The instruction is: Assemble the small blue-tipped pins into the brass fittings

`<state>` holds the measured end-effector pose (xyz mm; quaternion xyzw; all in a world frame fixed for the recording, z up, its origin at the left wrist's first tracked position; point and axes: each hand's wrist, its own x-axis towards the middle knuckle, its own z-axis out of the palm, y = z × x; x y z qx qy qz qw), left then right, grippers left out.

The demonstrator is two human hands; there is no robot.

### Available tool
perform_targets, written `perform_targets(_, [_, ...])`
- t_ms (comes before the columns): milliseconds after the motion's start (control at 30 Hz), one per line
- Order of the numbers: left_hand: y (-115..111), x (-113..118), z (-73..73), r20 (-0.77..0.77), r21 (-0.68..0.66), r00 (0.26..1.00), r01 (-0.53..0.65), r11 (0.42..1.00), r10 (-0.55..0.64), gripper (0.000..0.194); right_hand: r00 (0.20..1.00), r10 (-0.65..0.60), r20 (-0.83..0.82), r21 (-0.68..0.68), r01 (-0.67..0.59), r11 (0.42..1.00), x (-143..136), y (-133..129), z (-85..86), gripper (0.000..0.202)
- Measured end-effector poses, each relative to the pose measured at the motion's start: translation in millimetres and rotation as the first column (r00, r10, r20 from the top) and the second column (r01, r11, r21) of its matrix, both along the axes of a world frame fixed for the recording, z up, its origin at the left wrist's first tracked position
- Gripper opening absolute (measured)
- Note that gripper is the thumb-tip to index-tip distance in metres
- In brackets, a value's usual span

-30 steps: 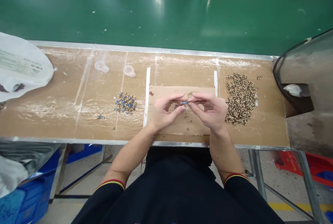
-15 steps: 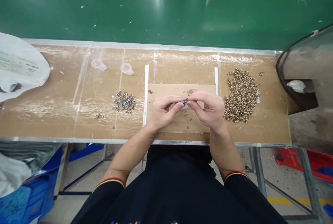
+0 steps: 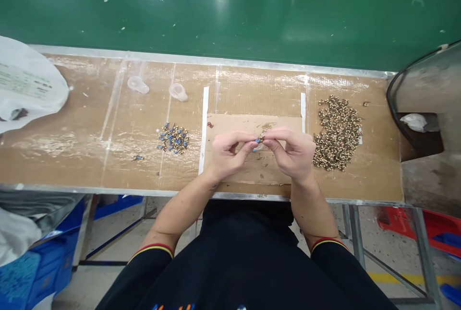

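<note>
Left hand and right hand both pinching tiny blue-and-brass-coloured piece above cardboard sheet on desk.

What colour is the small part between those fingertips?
The part shows blue and brassy gold, best in the head view.

Left grip and right grip in close, facing pinches

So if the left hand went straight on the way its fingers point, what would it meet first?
Past the small blue-and-gold part it pinches, most likely the right hand, pinching from the opposite side; the exact gap and depth are hard to judge.
</note>
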<state>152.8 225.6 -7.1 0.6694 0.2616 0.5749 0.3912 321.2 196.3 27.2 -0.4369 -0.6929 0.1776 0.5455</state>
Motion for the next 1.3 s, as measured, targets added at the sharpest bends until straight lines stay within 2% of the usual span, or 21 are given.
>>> perform_targets(267, [-2.8,4.3,2.6,0.007,0.164,0.998,-0.070,0.984,0.070,0.004,0.999,0.019,-0.027,-0.024,-0.020,1.000,-0.3,-2.4,0.8,0.009])
perform_targets(567, [-0.3,4.7,6.2,-0.002,0.329,0.991,-0.125,0.936,0.133,0.009,0.997,0.024,-0.070,-0.023,-0.026,0.999,-2.6,-1.9,-2.5,0.005])
perform_targets(833, [-0.2,3.6,4.9,-0.008,0.365,0.988,-0.143,0.920,0.156,0.003,0.998,0.026,-0.064,-0.064,-0.030,0.997,-3.2,-1.3,-4.5,0.007])
perform_targets(933, [2.6,3.9,3.9,-0.053,0.335,0.989,-0.116,0.935,0.141,0.002,0.999,0.012,-0.044,-0.077,-0.015,0.997,-2.5,0.1,-5.8,0.014])
perform_targets(1000, [7.7,0.3,4.7,-0.094,0.322,0.989,-0.076,0.944,0.111,0.002,1.000,0.007,-0.019,-0.060,-0.008,0.998,1.7,1.5,-6.3,0.010])
perform_targets(1100, [17.5,-23.2,10.7,-0.168,0.296,0.977,-0.076,0.952,0.130,0.005,0.998,-0.056,0.007,-0.034,0.056,0.998,16.6,4.7,-7.2,0.014])
perform_targets(1167, [20.8,-54.0,16.3,-0.235,0.233,0.946,-0.168,0.958,0.223,0.008,0.985,-0.173,-0.004,-0.010,0.173,0.985,29.1,7.2,-7.9,0.019])
perform_targets(1233, [19.8,-91.8,19.7,-0.363,0.150,0.876,-0.283,0.947,0.319,0.009,0.960,-0.279,0.013,0.008,0.279,0.960,38.3,8.8,-7.7,0.015])
perform_targets(1300, [16.9,-128.4,17.6,-0.512,0.090,0.781,-0.365,0.927,0.357,0.013,0.945,-0.318,0.074,0.009,0.318,0.948,41.2,8.6,-5.8,0.014])
